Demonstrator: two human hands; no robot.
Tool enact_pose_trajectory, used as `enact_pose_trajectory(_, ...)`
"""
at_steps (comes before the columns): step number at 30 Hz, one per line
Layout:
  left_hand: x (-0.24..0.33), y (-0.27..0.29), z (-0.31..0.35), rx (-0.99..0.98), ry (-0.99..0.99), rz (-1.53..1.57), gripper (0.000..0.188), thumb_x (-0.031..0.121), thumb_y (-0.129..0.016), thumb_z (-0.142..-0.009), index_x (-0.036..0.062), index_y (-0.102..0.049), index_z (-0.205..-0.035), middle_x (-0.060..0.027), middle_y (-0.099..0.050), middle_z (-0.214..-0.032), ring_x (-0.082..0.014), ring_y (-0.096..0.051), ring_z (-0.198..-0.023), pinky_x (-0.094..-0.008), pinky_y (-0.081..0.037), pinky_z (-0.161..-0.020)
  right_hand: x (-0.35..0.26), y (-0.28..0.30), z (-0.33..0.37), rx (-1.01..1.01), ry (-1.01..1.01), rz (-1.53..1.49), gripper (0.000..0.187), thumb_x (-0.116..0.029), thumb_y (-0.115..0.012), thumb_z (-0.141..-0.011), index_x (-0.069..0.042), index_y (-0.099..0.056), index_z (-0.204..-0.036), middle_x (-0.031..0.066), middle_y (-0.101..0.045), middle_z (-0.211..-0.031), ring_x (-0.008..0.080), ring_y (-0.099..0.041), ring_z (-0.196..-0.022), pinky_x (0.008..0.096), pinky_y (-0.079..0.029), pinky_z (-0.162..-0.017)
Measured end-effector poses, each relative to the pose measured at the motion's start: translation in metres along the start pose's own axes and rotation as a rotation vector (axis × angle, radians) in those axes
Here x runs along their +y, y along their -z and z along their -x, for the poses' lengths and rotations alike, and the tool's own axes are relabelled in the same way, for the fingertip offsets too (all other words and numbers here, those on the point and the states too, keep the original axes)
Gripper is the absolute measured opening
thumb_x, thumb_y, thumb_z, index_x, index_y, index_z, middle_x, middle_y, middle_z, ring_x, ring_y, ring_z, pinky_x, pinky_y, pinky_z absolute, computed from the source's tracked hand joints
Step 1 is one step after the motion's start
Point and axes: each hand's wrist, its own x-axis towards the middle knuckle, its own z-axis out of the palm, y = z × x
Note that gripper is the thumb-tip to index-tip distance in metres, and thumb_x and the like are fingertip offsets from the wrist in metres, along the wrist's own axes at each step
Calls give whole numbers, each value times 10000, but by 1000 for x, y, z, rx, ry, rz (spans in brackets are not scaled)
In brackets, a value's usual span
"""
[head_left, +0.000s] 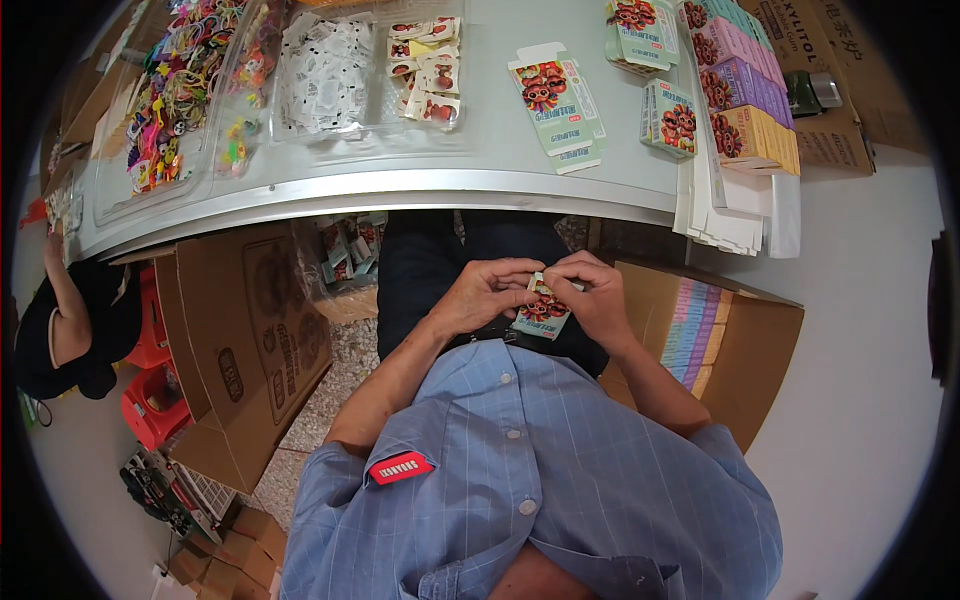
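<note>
I hold a small pale green carton (543, 312) with a red cartoon print close to my waist, below the table's edge. My left hand (482, 293) grips its left end. My right hand (592, 292) pinches its upper right end, fingers curled over the flap. A flat unfolded carton of the same kind (558, 110) lies on the grey table (420, 185) ahead of me. Two folded ones (668, 117) stand further right.
Stacked pink, purple and yellow cartons (745, 95) sit at the table's right on white sheets (735, 215). Clear trays hold colourful trinkets (180, 85) and small packets (425, 70). Open cardboard boxes stand left (245, 340) and right (715, 335) of my legs. Another person (70, 330) sits at far left.
</note>
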Motion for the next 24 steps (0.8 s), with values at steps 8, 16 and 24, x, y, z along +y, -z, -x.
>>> enact_pose_trajectory(8,-8,5,0,-19,-9,-3,399,82,-718,-925,30,-626,-1309,-67,-737,-1078,-85,-678,-902,-217,-559,-674,-5,-2,8,10,189,158,128,-22,-719,-865,5,-749,-986,103,-701,-943,189,-676,-846,287,-533,-764)
enact_pose_trajectory(16,-3,4,-1,-5,2,-4,398,80,-712,-931,18,-619,-1312,-81,-737,-1069,-83,-678,-853,-214,-559,-646,0,17,7,-176,-226,-304,200,-60,-642,-954,45,-718,-1107,119,-696,-1089,165,-629,-1017,278,-489,-912)
enact_pose_trajectory(24,2,1,-1,22,5,16,386,48,-698,-935,-7,-610,-1307,-91,-735,-1027,-93,-679,-827,-216,-572,-621,-6,12,18,48,-163,-92,144,-43,-663,-935,36,-744,-1025,114,-705,-1033,151,-646,-948,274,-503,-871)
